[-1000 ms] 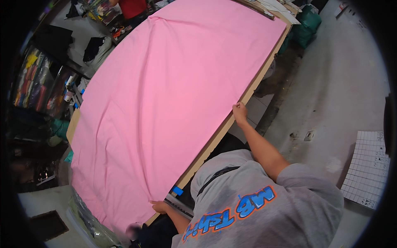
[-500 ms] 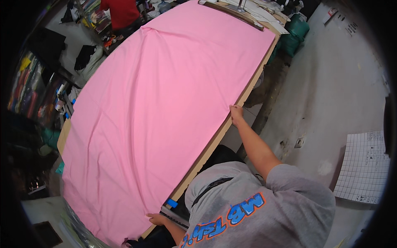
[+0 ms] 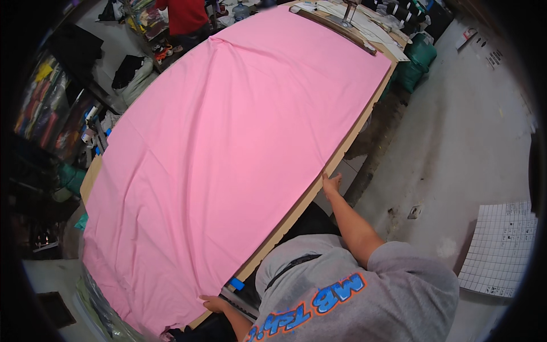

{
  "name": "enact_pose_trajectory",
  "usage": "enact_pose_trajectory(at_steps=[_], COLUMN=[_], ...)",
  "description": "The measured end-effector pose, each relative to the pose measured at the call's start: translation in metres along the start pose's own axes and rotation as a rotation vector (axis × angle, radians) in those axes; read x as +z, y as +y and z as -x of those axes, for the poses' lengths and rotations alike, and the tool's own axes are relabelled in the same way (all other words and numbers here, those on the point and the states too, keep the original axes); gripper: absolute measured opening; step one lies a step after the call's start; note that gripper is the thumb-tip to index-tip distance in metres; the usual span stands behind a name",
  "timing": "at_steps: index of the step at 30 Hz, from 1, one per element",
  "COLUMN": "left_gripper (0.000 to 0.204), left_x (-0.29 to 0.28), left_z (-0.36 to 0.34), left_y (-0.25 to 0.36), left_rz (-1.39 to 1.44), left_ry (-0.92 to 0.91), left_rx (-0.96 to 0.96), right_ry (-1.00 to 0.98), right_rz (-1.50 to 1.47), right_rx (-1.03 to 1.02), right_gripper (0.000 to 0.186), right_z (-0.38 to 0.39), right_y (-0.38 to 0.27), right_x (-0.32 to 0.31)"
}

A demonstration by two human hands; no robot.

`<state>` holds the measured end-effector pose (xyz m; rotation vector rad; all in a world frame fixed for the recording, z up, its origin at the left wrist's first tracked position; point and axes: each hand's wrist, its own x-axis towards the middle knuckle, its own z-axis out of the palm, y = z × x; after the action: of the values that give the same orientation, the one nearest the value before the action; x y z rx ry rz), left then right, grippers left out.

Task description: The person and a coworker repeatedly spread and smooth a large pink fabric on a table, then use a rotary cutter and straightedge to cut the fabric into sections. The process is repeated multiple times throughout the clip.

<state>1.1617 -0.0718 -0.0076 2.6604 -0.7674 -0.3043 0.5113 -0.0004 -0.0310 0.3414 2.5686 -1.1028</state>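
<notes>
A large sheet of pink fabric [image 3: 245, 131] lies spread over a long wooden-edged table [image 3: 296, 214], with wrinkles and long folds on its left half. At the near corner, my left hand [image 3: 213, 303] closes on the fabric's edge, its fingertips partly hidden. Farther along the right-hand edge, my right hand [image 3: 332, 184] is at the table's rim beside the fabric, thumb and fingers apart, with nothing visibly held. A dark wooden bar [image 3: 333, 29] rests across the fabric's far end.
Beyond the bar stand a metal stand [image 3: 347, 16] and white pattern sheets [image 3: 379, 34]. Green sacks [image 3: 419, 62] sit by the right wall. A person in red [image 3: 188, 16] stands at the far left, near shelves of coloured fabric [image 3: 45, 108]. A blue clamp [image 3: 236, 283] is at the table edge.
My right hand has let go of the fabric edge and moved nearer along the rim, its fingers spreading. My left hand stays at the near corner. The whole view has shifted slightly.
</notes>
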Motion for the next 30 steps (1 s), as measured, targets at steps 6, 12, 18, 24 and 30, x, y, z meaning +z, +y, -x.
enact_pose_trajectory(at_steps=[6, 12, 18, 24, 30], left_gripper=[0.087, 0.081, 0.081, 0.082, 0.081], left_x=[-0.002, -0.013, 0.000, -0.009, 0.008], left_z=[-0.008, 0.010, 0.015, -0.004, 0.000], left_y=[-0.010, 0.009, 0.021, -0.017, 0.007], left_rz=[-0.080, -0.056, 0.052, 0.133, 0.187], left_ry=[-0.017, 0.026, 0.049, 0.083, 0.010], left_rx=[0.040, 0.037, 0.058, 0.056, 0.074], right_ry=[-0.252, -0.203, -0.223, -0.427, -0.302], right_rz=[-0.119, -0.189, -0.102, 0.017, -0.167], right_rx=[0.079, 0.079, 0.026, 0.005, -0.054], right_gripper=[0.080, 0.072, 0.075, 0.079, 0.078], right_z=[0.011, 0.016, -0.014, 0.005, -0.035], right_y=[-0.010, -0.019, -0.003, -0.007, 0.019], right_x=[-0.001, -0.001, 0.007, 0.012, 0.021])
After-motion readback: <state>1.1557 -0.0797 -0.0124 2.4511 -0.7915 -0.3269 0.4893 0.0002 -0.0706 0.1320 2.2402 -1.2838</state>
